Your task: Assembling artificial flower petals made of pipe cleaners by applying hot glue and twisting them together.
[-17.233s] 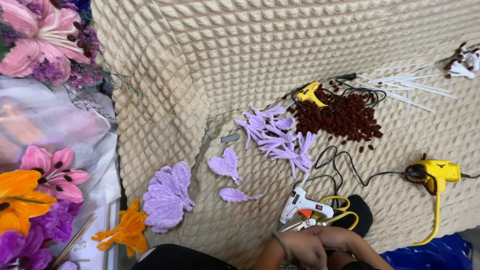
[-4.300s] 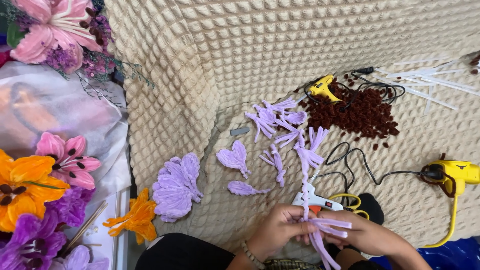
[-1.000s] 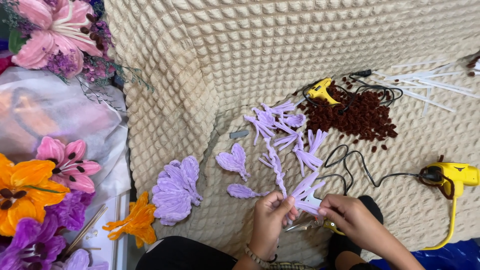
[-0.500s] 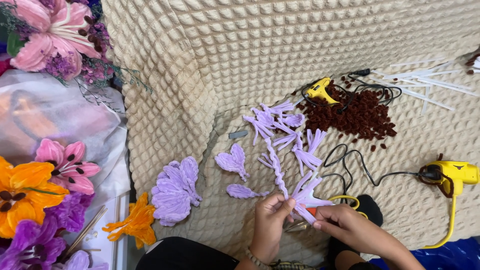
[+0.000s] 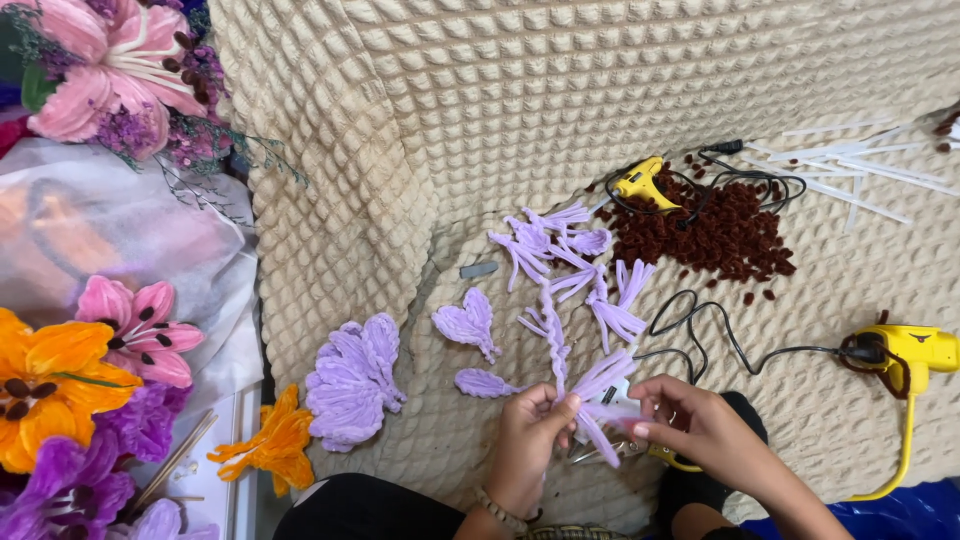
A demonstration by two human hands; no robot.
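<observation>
Purple pipe-cleaner petals [image 5: 590, 395] sit low in the frame's centre, pinched between my left hand [image 5: 530, 440] and right hand [image 5: 700, 425], each grip closed on them. Beside them, on the quilted beige blanket [image 5: 560, 90], lie a finished purple flower [image 5: 352, 380] and a yellow glue gun [image 5: 905, 350].
</observation>
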